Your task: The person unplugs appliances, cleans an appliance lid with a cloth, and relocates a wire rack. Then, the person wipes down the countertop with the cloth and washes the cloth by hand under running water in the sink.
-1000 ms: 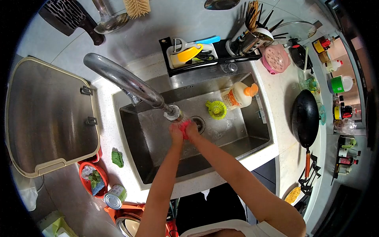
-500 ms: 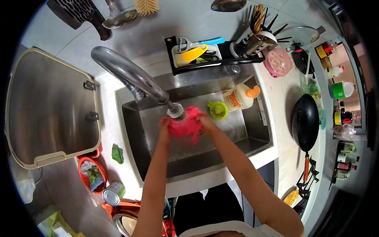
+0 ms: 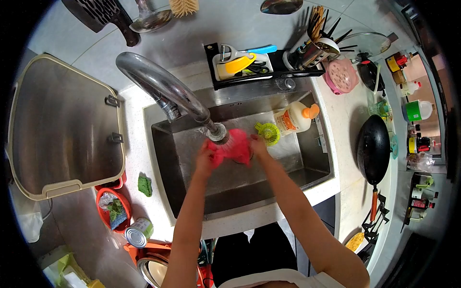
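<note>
A wet pink cloth (image 3: 235, 147) is spread out under the running tap (image 3: 218, 133), above the steel sink (image 3: 225, 185). My left hand (image 3: 206, 156) is closed on the cloth's left side. At its right edge, my right hand (image 3: 258, 145) pinches the cloth, its fingers slightly blurred. Just beyond my right hand lies a yellow-green strainer (image 3: 268, 134), and a white bottle with an orange cap (image 3: 293, 118) leans in the sink's back right corner.
A green scrubber (image 3: 144, 185) lies on the left counter. Behind the sink stands a black rack (image 3: 240, 84) with peelers and utensils. To the right are a wok (image 3: 373, 150) and a pink container (image 3: 342, 76). An upright metal lid (image 3: 65, 127) stands at left.
The cloth was bunched between my two hands and is now spread wide. My hands have moved apart, the left one leftward and the right one rightward. The camera view has shifted slightly.
</note>
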